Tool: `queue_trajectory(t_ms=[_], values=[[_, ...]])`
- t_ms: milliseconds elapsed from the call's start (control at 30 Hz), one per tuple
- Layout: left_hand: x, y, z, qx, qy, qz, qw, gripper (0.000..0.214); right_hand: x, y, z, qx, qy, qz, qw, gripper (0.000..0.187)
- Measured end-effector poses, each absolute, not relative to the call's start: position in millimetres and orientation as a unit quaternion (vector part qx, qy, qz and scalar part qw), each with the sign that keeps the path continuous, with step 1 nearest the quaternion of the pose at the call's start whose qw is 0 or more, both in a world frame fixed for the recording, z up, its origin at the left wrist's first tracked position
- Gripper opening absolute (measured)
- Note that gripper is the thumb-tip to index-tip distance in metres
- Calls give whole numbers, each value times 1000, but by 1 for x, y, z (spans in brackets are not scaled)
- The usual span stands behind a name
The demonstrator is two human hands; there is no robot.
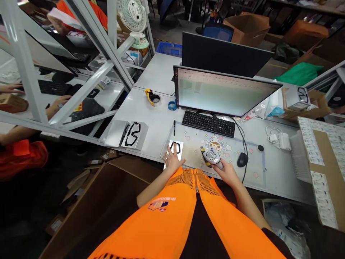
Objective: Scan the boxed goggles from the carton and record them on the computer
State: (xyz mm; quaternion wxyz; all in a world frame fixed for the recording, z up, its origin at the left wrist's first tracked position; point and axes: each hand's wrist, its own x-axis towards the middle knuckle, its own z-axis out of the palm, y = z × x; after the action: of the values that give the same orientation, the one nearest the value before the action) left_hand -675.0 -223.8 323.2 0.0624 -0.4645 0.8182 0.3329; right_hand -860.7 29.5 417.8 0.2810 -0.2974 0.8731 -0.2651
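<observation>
At the near edge of the table, a white box and a scanner.
My left hand is spread over the white box; to its right, my right hand is wrapped around the scanner's handle. Farther off, a pen lies beyond the box, and a keyboard before the lit monitor.
</observation>
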Motion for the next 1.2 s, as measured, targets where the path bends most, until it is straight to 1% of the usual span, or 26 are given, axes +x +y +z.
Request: queue_trajectory(t_ms=[100,167,233,300,400,467,500,567,600,667,733,800,833,867,933,1067,1200], values=[[-674,-233,324,-509,767,389,36,129,-862,25,422,-307,869,-258,289,41],[-663,-256,325,-536,675,507,-11,128,-863,24,424,-315,862,-267,292,41],[-654,-276,328,-540,522,657,-68,115,-862,24,427,-322,853,-285,297,43],[-653,-285,333,-508,374,766,-122,96,-861,22,430,-333,840,-299,306,42],[-670,-281,342,-457,267,829,-179,70,-858,18,437,-365,818,-301,328,38],[-686,-274,348,-448,243,838,-196,64,-856,16,441,-389,804,-297,337,36],[-692,-271,350,-449,242,837,-198,65,-856,14,443,-400,799,-296,337,35],[-699,-267,352,-458,278,818,-207,76,-856,13,446,-417,793,-294,332,32],[-699,-266,353,-462,322,798,-217,84,-856,13,447,-423,792,-294,328,31],[-690,-269,353,-444,475,719,-244,102,-859,15,451,-427,793,-295,318,31],[-674,-274,353,-357,681,585,-257,115,-865,18,457,-424,796,-303,309,34],[-657,-279,353,-211,844,425,-250,115,-873,21,464,-421,794,-318,302,38],[-650,-281,353,-139,891,358,-244,114,-879,23,468,-421,790,-325,304,39],[-644,-282,353,-80,918,306,-240,114,-885,24,472,-422,785,-329,311,39],[-637,-281,354,-13,938,251,-239,118,-898,25,482,-425,774,-325,337,38],[-635,-275,355,10,942,233,-243,120,-918,20,500,-430,755,-295,397,39],[-635,-270,355,13,943,232,-239,118,-926,9,512,-437,745,-296,408,43]])
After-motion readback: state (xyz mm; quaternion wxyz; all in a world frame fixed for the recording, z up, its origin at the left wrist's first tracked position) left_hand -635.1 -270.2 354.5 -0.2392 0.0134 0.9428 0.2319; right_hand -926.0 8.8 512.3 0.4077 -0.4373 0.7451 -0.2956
